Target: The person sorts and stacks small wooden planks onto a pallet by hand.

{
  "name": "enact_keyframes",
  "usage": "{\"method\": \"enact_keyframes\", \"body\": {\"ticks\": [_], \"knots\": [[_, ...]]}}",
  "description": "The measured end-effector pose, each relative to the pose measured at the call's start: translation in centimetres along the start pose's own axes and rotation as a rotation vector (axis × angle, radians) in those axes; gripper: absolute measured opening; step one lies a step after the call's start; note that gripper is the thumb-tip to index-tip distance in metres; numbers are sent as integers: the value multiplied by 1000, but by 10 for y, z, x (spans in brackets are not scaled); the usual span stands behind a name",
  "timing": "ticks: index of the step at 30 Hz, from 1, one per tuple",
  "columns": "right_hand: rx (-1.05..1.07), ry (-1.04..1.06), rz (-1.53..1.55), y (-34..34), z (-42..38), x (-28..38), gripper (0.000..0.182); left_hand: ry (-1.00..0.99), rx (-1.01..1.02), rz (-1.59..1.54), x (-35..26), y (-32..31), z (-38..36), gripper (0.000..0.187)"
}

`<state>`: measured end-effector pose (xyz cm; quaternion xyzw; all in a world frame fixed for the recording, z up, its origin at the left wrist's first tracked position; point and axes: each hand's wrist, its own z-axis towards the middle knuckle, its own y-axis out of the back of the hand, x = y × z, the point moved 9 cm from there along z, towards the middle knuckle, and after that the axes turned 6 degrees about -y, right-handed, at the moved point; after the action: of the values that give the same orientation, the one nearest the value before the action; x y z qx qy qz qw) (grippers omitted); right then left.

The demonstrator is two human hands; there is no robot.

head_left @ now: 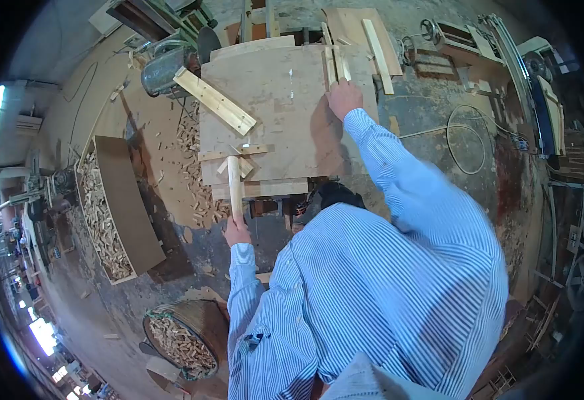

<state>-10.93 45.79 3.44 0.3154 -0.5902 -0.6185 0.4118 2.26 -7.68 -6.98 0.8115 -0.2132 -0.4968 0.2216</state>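
Blue and white stripes on the shirt (pixel 399 280). Pale yellow on the stick (pixel 235 183) in the left hand (pixel 237 231) and the strips (pixel 338 64) at the right hand (pixel 345 99). Light brown on the table (pixel 272 100). Dull grey-green on the motor (pixel 165 72). Plain brown on the box (pixel 129 200).

At the far right of the worktable (pixel 272 113), the right hand (pixel 345 99) conceals the near ends of wood strips (pixel 339 64); background items (pixel 31 230) well left appear indistinct.

Two hands (pixel 237 233) (pixel 345 100), one worktable (pixel 279 120), two scrap-filled containers (pixel 130 210) (pixel 216 327) show.
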Motion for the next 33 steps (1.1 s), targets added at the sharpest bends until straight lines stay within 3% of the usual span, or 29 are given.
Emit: {"method": "enact_keyframes", "body": {"ticks": [2, 7, 12, 19, 22, 24, 30, 33], "knots": [[-23, 8, 33, -10, 7, 9, 23, -105, -42, 286, 2, 3, 4, 55], [38, -6, 240, -26, 5, 28, 19, -141, -88, 352, -7, 4, 0, 56], [128, 162, 517, -27, -2, 101, 23, -177, -137, 388, -15, 10, -8, 54], [243, 106, 521, -52, 30, 178, 26, -115, -38, 391, -25, 12, -10, 57], [172, 140, 593, -53, 36, 212, 27, -148, -60, 392, -44, 9, -4, 59], [334, 158, 576, -67, 39, 238, 37, -166, -70, 390, -53, 5, 7, 61], [234, 244, 589, -78, 54, 294, 28, -61, -13, 519, -55, -2, 23, 67], [344, 274, 597, -96, 68, 313, 27, -68, -8, 516, -52, -4, 26, 69]]}}
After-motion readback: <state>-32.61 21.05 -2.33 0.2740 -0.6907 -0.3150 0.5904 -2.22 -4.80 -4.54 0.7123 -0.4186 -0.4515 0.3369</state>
